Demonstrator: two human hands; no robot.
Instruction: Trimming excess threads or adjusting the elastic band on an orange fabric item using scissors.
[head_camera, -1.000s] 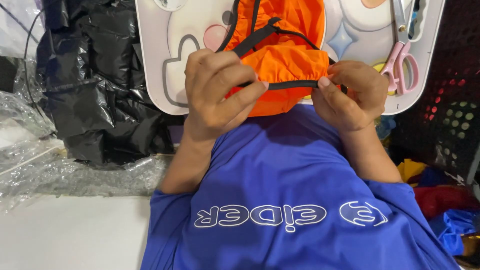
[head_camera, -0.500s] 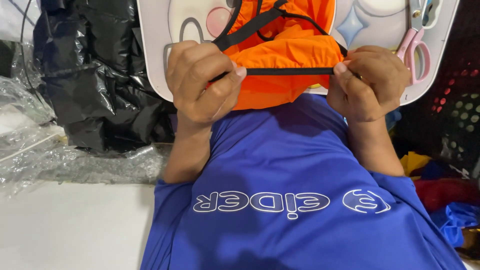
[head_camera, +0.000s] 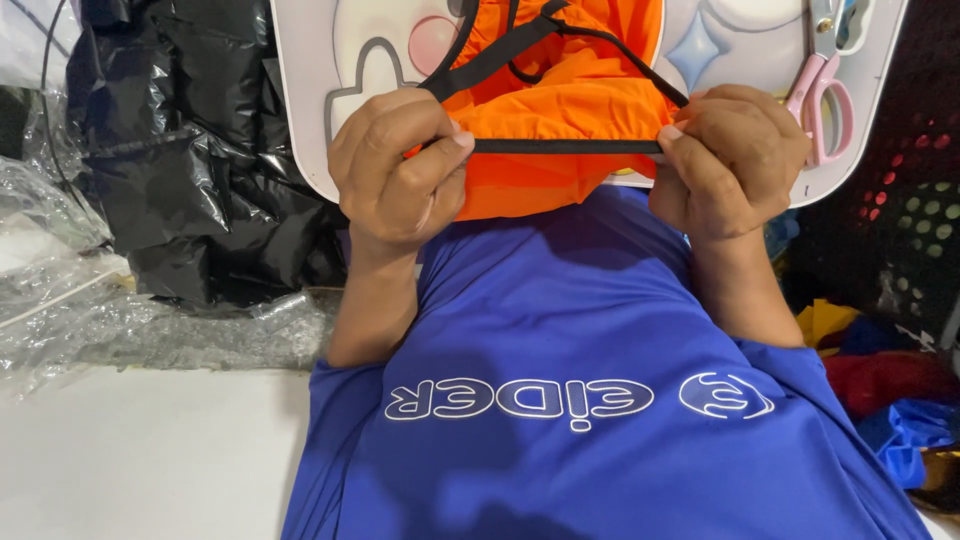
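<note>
Black strap (head_camera: 565, 146) pulled taut and level between both hands, above the far edge of the blue shirt (head_camera: 600, 400). Left hand (head_camera: 395, 170) pinches its left end, thumb over curled fingers; right hand (head_camera: 730, 160) pinches the right end the same way, both closed on the strap

Strap belongs to the orange garment (head_camera: 570, 100), which is bunched behind it and overlaps the near edge of the white tray (head_camera: 300, 120). More black straps run up from the left hand toward the top of frame, one thin one slants down to the right hand

Blue shirt lies flat on the worktop (head_camera: 150, 460), white print facing up, both forearms resting on it. Shirt runs off the near edge of frame

Pink scissors (head_camera: 825, 90) lie on the tray's right side, just right of the right hand, not touching it

Left of the left hand: black plastic bags (head_camera: 190, 170) piled at the far-left, clear film (head_camera: 120, 320) crumpled in front of them. Open room is the near-left worktop, bare white

Right side tight: dark perforated crate (head_camera: 900, 200) close by the right wrist, heap of red, yellow, blue cloth (head_camera: 890, 390) below it at the shirt's right edge
</note>
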